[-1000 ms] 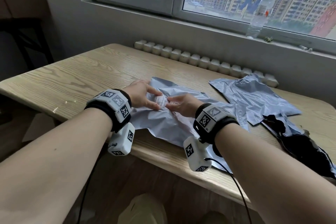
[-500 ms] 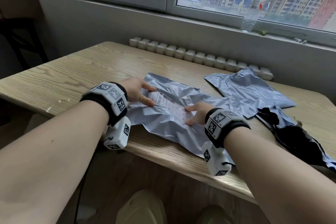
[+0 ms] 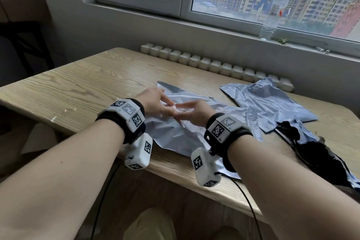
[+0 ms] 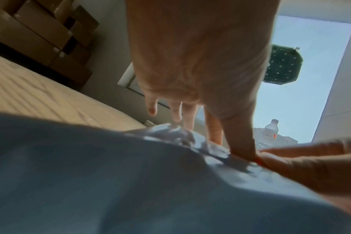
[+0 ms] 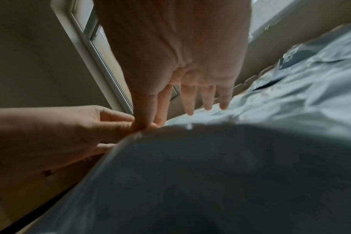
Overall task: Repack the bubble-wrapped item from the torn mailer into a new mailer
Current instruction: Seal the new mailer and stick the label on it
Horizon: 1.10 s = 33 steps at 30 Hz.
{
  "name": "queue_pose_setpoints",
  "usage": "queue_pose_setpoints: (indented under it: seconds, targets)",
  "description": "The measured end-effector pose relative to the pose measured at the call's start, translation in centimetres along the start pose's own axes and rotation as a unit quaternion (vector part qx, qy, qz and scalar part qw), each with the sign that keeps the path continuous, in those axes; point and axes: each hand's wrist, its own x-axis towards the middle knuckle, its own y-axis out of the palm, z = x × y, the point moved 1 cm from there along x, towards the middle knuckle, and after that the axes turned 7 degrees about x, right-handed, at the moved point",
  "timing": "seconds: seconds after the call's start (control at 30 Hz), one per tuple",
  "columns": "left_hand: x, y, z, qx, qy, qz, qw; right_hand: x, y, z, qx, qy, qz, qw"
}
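A crumpled grey mailer lies at the table's near edge with a white shipping label on top. My left hand and right hand meet at the label's far end, blurred by motion. In the left wrist view my left hand presses its thumb down on the mailer, its other fingers straight. In the right wrist view my right hand sets thumb and forefinger on the mailer with its other fingers spread. No bubble-wrapped item shows.
A second grey mailer lies flat at the right. A torn mailer with a black lining sits at the right front edge. A clear bottle stands on the windowsill. The wooden table is bare at the left.
The label was bunched between both hands, then laid flat with my right hand at its near end. Now my right hand has slid up to the far end beside my left.
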Motion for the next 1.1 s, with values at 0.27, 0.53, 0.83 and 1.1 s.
queue_pose_setpoints:
  seconds: [0.27, 0.53, 0.83, 1.1]
  targets:
    - [-0.5, 0.2, 1.4, -0.073, 0.009, 0.046, 0.996, 0.9, -0.2, -3.8, -0.067, 0.068, 0.018, 0.995]
    - [-0.3, -0.6, 1.8, -0.037, -0.029, 0.061, 0.997, 0.2, -1.8, -4.1, -0.220, 0.130, 0.026, 0.966]
    - [-1.2, -1.7, 0.8, 0.163, -0.011, 0.004, 0.987, -0.4, -4.0, -4.0, -0.270, 0.146, -0.057, 0.950]
    - [-1.9, -2.2, 2.2, 0.131, -0.031, 0.008, 0.991, -0.3, -1.9, -1.1, -0.170, 0.057, -0.106, 0.978]
